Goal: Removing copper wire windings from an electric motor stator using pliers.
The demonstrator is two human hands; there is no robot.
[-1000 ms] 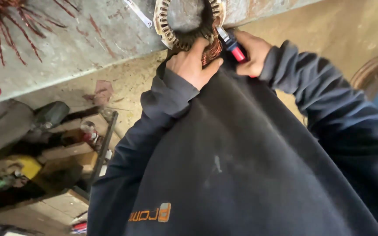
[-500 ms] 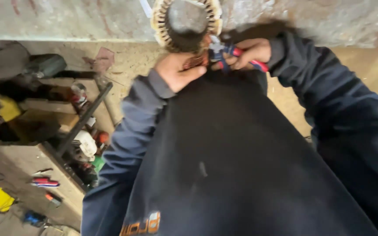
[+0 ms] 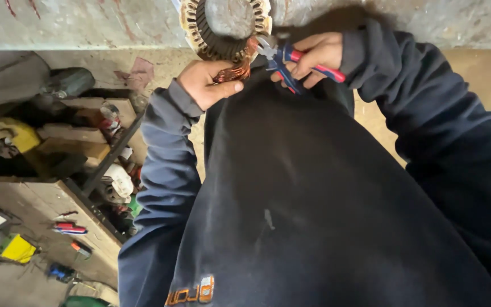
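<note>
We note a grey concrete slab running across twelve o'clock, with red marks at its upper left. Below it, at ten o'clock, lies a dark rounded canister beside a grey sack. At nine o'clock we find stacked wooden boards and a yellow object, partly hidden. A dark metal bar slants down across the shelf edge, with small clutter just beside it. At seven o'clock, on the floor, we record a red-and-blue handled tool, a yellow box and a small blue item, well apart.
</note>
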